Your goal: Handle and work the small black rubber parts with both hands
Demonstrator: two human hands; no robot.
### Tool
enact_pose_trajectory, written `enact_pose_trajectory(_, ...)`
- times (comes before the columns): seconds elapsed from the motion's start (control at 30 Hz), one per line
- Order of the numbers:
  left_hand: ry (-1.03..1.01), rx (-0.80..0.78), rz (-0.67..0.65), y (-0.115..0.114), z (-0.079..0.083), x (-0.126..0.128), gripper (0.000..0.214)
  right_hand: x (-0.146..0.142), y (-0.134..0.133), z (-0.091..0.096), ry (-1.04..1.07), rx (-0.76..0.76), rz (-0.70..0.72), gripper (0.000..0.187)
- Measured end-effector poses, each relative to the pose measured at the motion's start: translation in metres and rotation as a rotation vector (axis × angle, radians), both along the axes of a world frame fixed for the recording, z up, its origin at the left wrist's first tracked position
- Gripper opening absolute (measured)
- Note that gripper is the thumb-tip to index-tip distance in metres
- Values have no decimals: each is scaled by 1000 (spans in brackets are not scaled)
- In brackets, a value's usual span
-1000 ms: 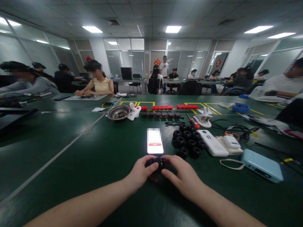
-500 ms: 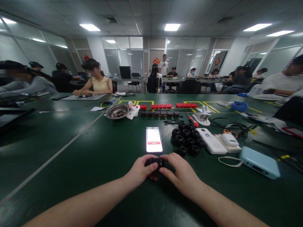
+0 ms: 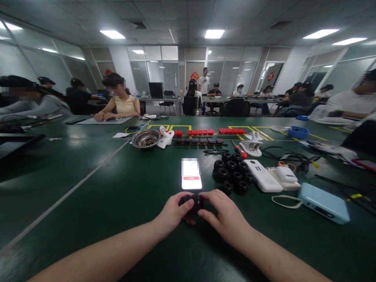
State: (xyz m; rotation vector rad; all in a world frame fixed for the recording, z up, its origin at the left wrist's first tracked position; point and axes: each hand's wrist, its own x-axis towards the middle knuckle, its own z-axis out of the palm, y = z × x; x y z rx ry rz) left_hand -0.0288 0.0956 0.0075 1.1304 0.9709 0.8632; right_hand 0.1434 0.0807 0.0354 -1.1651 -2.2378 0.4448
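One black, ridged, cylindrical part (image 3: pixel 197 202), over the broad green tabletop (image 3: pixel 117 203), is clamped in the fingers of the left hand (image 3: pixel 172 213); at its right end the thumb and forefinger of the right hand (image 3: pixel 227 213) stand parted, and I cannot tell whether they grip it. Farther off sits a round stainless-steel bowl (image 3: pixel 138 138); well to its right, a smaller blue plastic bin (image 3: pixel 298 135). Tiny brass-coloured pieces (image 3: pixel 151 141) lie loose in the bowl's bottom.

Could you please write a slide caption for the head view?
Left hand grips a black part, right hand at its end, near a lit phone.
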Motion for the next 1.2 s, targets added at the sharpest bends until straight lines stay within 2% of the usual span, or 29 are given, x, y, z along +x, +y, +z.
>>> enact_pose_trajectory(0.1,-8,-10,12,3,-4,1,57,1,0,1,21,58,80,37)
enact_pose_trajectory(0.17,-11,-12,33,4,-4,1,54,1,-1,2,23,65,80,40)
enact_pose_trajectory(0.33,-32,-7,81,1,-2,2,48,1,-3,3,22,6,-45,29)
enact_pose_trajectory(0.47,-32,10,51,-1,-2,1,48,0,-2,3,-59,-71,-112,20)
enact_pose_trajectory(0.63,-15,17,33,-1,-1,0,59,0,1,-1,-63,-59,-59,14)
enact_pose_trajectory(0.77,-21,-10,35,1,-1,0,55,2,0,-2,-1,7,21,32)
enact_pose_trajectory(0.87,-32,7,54,0,-1,1,48,2,-2,1,5,12,1,31)
enact_pose_trajectory(1.03,-5,16,47,-1,0,0,49,0,-2,3,-46,-34,-84,19)
enact_pose_trajectory(1.1,4,12,25,-1,-1,0,51,0,0,1,-48,-38,-65,17)
enact_pose_trajectory(1.2,-9,3,21,1,-3,0,53,0,1,0,-11,5,1,27)
